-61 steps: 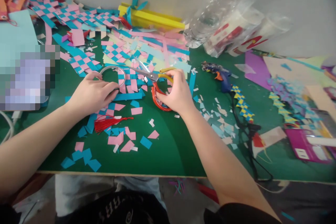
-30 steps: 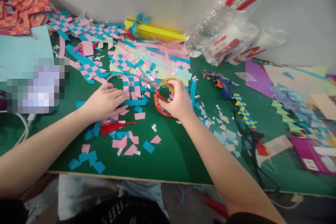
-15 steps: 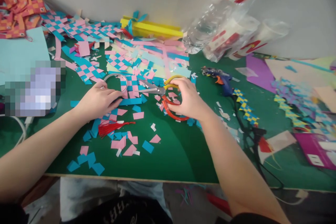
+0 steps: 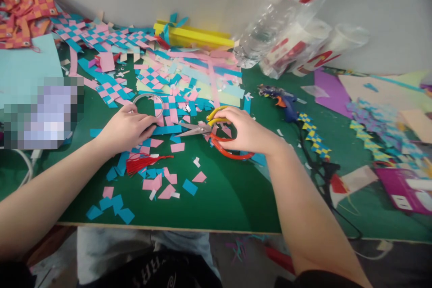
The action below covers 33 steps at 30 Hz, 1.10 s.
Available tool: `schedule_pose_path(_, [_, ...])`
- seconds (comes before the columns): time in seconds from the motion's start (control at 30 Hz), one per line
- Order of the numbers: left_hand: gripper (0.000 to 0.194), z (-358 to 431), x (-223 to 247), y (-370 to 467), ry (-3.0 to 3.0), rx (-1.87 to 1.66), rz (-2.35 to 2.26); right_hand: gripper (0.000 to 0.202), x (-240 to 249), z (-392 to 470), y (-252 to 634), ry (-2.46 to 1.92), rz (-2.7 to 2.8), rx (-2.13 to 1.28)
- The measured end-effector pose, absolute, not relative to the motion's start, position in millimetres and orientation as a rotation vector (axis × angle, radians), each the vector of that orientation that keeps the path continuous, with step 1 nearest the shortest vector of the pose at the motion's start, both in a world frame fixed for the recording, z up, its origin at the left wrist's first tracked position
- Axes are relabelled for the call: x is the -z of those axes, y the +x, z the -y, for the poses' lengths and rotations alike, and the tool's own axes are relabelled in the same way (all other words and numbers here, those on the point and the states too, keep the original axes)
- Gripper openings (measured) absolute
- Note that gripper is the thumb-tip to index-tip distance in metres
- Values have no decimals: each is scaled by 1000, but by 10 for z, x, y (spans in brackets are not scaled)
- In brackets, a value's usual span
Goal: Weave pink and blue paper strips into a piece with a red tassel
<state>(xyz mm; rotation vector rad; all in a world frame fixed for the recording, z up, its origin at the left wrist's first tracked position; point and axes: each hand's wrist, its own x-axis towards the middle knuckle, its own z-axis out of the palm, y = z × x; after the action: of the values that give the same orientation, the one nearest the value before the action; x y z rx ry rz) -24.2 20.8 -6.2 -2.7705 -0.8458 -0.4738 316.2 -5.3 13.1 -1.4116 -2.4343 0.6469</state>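
Note:
My left hand [image 4: 130, 128] rests on the table with its fingers curled round the lower part of a roll of tape [image 4: 149, 95], which stands out as a pale ring. Under and beside it lie a blue and pink woven paper strip [image 4: 167, 110] and a blue paper strip [image 4: 168, 130]. In my right hand [image 4: 248, 130] are scissors [image 4: 203, 128] with one yellow and one red handle. Their blades are parted and point left, over the right end of the blue strip. A red tassel [image 4: 138, 163] lies just below my left hand.
Pink and blue paper scraps [image 4: 153, 183] litter the table. At left is a blurred-out phone [image 4: 50, 117] with a cable. A glue gun [image 4: 286, 105] lies at right, with its cord running to the front edge. A plastic bottle [image 4: 266, 27] and bagged paper cups [image 4: 297, 45] stand behind.
My right hand and the scissors have moved down and slightly right, so the blades left the woven strip and came over the blue strip's end. My left hand has stayed put.

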Motion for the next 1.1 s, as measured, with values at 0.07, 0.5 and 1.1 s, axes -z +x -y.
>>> schedule_pose_path(0.07, [29, -212, 65, -243, -2779, 460, 863, 38, -137, 57, 3157, -1407, 2439, -693])
schedule_pose_path(0.5, [23, -190, 47, -191, -2748, 510, 783, 41, -82, 49, 3140, -1390, 2375, -733])
schedule_pose_path(1.1, [24, -176, 82, -196, -2949, 526, 775, 39, -97, 47, 3157, -1467, 2362, -754])
